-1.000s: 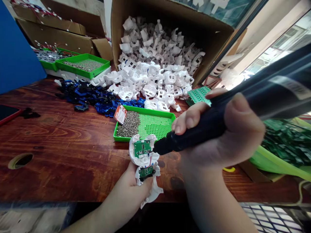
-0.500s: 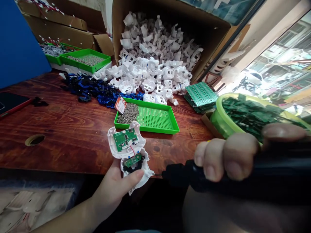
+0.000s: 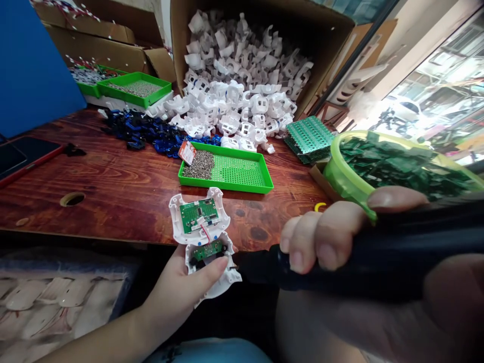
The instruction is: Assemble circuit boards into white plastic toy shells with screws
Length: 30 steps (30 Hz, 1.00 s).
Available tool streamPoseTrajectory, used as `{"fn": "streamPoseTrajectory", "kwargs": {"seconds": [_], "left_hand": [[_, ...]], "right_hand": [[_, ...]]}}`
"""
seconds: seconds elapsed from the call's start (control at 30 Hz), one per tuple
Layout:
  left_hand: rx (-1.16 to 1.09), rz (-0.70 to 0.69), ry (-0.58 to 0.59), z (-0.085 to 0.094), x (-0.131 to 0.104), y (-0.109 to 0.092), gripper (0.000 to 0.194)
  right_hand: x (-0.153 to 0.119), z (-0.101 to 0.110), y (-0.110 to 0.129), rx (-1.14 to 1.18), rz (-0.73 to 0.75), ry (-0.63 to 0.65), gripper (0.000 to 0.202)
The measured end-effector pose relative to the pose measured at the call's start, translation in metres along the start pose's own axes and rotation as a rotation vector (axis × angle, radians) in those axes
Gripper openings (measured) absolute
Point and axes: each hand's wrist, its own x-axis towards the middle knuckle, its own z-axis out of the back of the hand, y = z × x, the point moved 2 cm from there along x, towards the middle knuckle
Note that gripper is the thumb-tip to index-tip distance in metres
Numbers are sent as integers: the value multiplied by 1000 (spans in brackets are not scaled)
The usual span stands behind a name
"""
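My left hand [image 3: 192, 277] is closed around the lower half of a white plastic housing [image 3: 177, 227], its thumb pressed over the inner side. Two halves of the housing lie open, joined by a thin red and white cable [image 3: 204, 229]. A larger green circuit board [image 3: 191, 216] sits in the upper half, a smaller one [image 3: 206, 250] in the lower. My right hand [image 3: 321, 234] grips a black electric screwdriver [image 3: 359, 264] held level. Its tip points left and meets the right side of the lower half; whether it sits on a screw I cannot tell.
Behind the housing is a green tray [image 3: 242, 171] of small screws. White shells [image 3: 242, 101] spill from a cardboard box [image 3: 333, 35]. Blue and black parts [image 3: 147, 133] lie left of them. A yellow-green basin [image 3: 336, 166] of circuit boards stands right, near stacked green panels [image 3: 308, 136].
The screwdriver in my right hand has moved left, so its tip end now overlaps the housing's right edge. My left hand keeps its hold. The camera view has shifted slightly.
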Motion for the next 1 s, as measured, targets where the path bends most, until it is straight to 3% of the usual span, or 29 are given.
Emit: {"fn": "streamPoseTrajectory", "kwargs": {"seconds": [0.23, 0.43, 0.6, 0.8, 1.0], "left_hand": [[-51, 21, 31, -1, 0, 0, 30], [-37, 20, 133, 3, -1, 4, 40], [12, 37, 190, -4, -5, 5, 59], [-188, 152, 368, -13, -13, 0, 45], [-271, 181, 354, -22, -18, -10, 25]], "right_hand": [[-4, 5, 0, 1, 34, -23, 27], [-8, 6, 2, 38, 36, -46, 29], [-7, 3, 2, 92, 18, 18, 30], [-8, -7, 2, 65, -68, 10, 33], [-4, -5, -2, 54, -43, 98, 33]]}}
